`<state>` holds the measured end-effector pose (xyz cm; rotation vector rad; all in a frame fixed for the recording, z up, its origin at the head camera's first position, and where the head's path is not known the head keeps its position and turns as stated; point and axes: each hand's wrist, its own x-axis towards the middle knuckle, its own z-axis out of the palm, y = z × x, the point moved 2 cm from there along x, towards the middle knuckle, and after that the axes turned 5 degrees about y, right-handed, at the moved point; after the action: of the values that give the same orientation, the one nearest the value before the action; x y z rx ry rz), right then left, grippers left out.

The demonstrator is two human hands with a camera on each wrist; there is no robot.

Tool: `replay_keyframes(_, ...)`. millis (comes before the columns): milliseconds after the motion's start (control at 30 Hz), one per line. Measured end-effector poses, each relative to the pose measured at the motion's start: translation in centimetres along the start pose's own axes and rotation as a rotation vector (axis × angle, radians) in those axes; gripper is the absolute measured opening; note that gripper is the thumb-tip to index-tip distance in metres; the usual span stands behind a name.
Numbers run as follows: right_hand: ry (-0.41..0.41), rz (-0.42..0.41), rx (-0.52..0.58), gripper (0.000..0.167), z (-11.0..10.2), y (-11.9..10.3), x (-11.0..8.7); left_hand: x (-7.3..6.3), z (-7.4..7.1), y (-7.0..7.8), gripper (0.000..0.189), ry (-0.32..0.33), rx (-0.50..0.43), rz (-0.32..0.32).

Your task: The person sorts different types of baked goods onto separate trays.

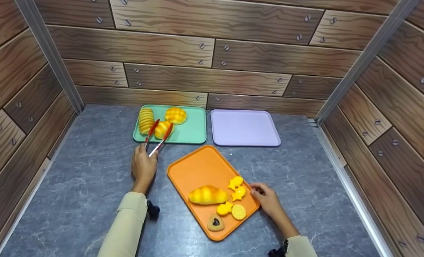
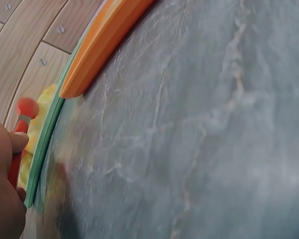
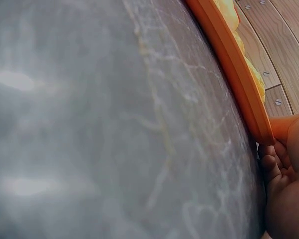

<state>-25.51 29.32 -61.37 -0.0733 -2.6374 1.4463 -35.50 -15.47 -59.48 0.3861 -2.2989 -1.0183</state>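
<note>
My left hand grips a pair of red-tipped tongs, their arms spread to either side of a round toy bread roll on the green tray. A ridged long bread and a round scored bun lie on that tray too. With thumb on the rim and fingers curled by the edge, my right hand holds the right corner of the orange tray. On the orange tray lie a large oval bread, several yellow star-like pieces, a round biscuit and a heart-centred cookie.
A lilac tray stands right of the green one, against the wood-patterned back wall. Similar walls with metal edge strips close off both sides of the grey marbled table.
</note>
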Motion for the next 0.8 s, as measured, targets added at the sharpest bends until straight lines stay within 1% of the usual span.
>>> replay_keyframes(200,0.005,0.002,-0.004,0.020,0.0,-0.1,0.0,0.0,0.0,0.1,0.062,0.003,0.001,-0.015)
replay_keyframes(367,0.005,-0.003,0.002,0.020,-0.1,-0.1,0.0,0.0,-0.2,0.2,0.066,-0.020,-0.020,0.004)
replay_keyframes(533,-0.003,-0.004,0.003,0.020,0.0,-0.1,0.0,-0.1,-0.7,0.1,0.070,-0.037,-0.033,0.009)
replay_keyframes(667,-0.001,0.003,-0.001,0.021,0.0,0.0,0.0,-0.3,-1.2,0.0,0.072,-0.031,-0.047,0.022)
replay_keyframes(800,-0.003,-0.006,-0.011,0.022,0.0,0.0,0.0,-0.7,-1.8,0.0,0.071,-0.009,-0.086,0.043)
